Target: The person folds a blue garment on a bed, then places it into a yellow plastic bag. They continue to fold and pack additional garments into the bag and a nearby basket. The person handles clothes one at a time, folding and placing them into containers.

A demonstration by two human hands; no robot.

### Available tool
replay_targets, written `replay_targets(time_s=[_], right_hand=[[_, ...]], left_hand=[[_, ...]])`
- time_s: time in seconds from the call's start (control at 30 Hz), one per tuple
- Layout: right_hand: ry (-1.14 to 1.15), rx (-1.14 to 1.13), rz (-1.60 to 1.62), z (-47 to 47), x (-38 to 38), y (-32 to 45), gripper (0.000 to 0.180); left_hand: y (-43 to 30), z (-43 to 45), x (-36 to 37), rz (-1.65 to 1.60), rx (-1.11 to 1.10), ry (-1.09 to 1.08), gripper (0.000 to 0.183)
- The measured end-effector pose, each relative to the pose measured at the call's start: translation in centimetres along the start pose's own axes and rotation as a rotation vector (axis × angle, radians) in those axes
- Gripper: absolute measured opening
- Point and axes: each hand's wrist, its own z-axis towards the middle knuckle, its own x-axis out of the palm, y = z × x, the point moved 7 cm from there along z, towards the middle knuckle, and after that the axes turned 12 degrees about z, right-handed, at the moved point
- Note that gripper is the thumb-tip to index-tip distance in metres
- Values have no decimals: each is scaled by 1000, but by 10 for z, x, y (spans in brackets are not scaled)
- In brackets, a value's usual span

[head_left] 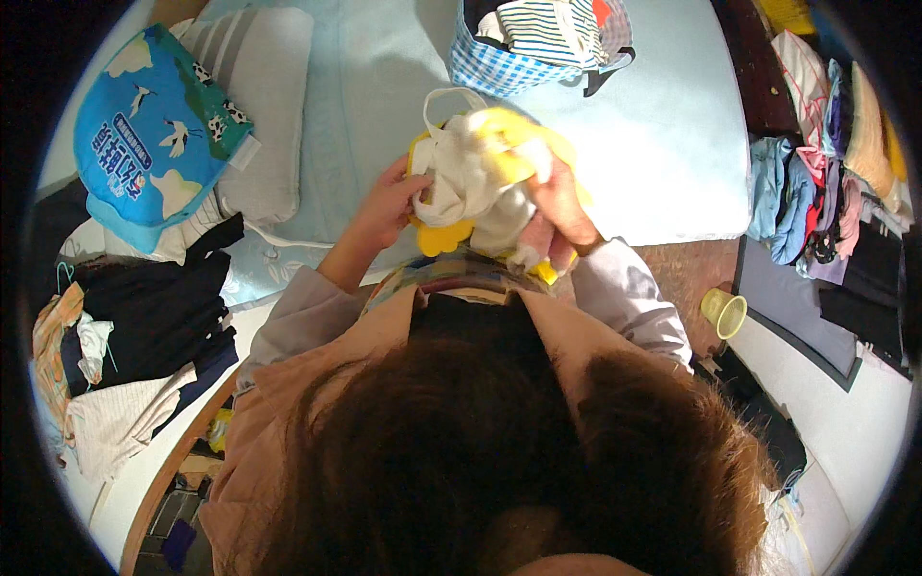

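A bunched yellow-and-white cloth item (461,173) is held up over the near edge of the bed, with a white strap looping from its top. My left hand (392,205) grips its white part at the left side. On the right, my right hand (562,194) holds the yellow part, slightly blurred and under bright light. Some pinkish cloth (542,236) hangs below my right hand. What kind of item the bundle is, I cannot tell. Just beyond it stands a blue-and-white checked fabric basket (497,72) containing folded striped clothing (551,32).
A light blue bed sheet (374,93) spreads ahead. At left lie a grey pillow (270,108), a blue printed bag (158,151) and dark clothes (151,309). Stacked clothes (799,194) line the right side, with a yellow mesh bin (722,313) on the floor.
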Motion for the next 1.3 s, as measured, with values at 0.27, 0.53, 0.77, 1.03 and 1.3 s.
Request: replay_targets(time_s=[0.27, 0.53, 0.77, 1.03, 1.3], right_hand=[[515, -426, -1204, -6, 96, -37, 36], [416, -338, -1466, 14, 106, -140, 30], [508, 165, -1283, 31, 90, -158, 37], [-261, -508, -791, -1, -51, -27, 58], [41, -78, -638, -37, 3, -75, 46]], left_hand=[[6, -9, 8, 177, -39, -134, 27], [-15, -27, 1, 207, -55, 2, 36], [-4, -43, 38, 322, -75, 133, 41], [-6, -30, -1, 318, -10, 24, 22], [-1, 14, 59, 605, 268, 224, 50]])
